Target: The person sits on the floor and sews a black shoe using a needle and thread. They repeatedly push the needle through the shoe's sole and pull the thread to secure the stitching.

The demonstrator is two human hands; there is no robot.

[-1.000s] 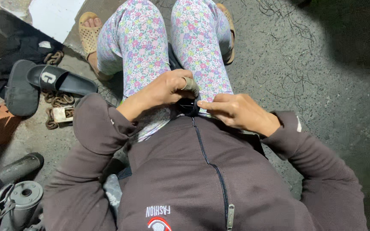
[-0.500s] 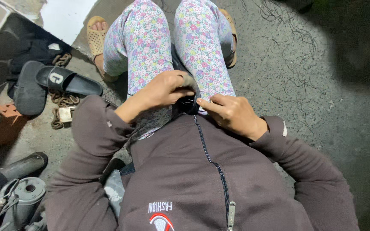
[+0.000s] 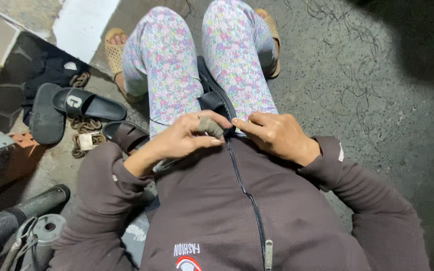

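I am sitting, looking down at my lap, in a brown zip jacket (image 3: pixel 227 211) and flowered trousers (image 3: pixel 169 75). A black sandal (image 3: pixel 214 98) lies between my thighs, its near end at my hands. My left hand (image 3: pixel 184 140) is curled around a small grey piece (image 3: pixel 210 128) pressed against the sandal's near end. My right hand (image 3: pixel 277 133) pinches that same end of the sandal with thumb and forefinger. Where the fingertips meet the sandal is partly hidden.
Two black slippers (image 3: pixel 71 105) and another dark sandal (image 3: pixel 126 135) lie on the concrete floor at the left, beside a rusty chain with a padlock (image 3: pixel 85 138). A dark pipe and metal parts (image 3: pixel 31 221) sit at the lower left. My feet wear tan sandals (image 3: pixel 114 50).
Both hands have drawn slightly nearer my body and spread a little apart. More of the black sandal shows between my legs, and the grey piece is now visible in my left hand.
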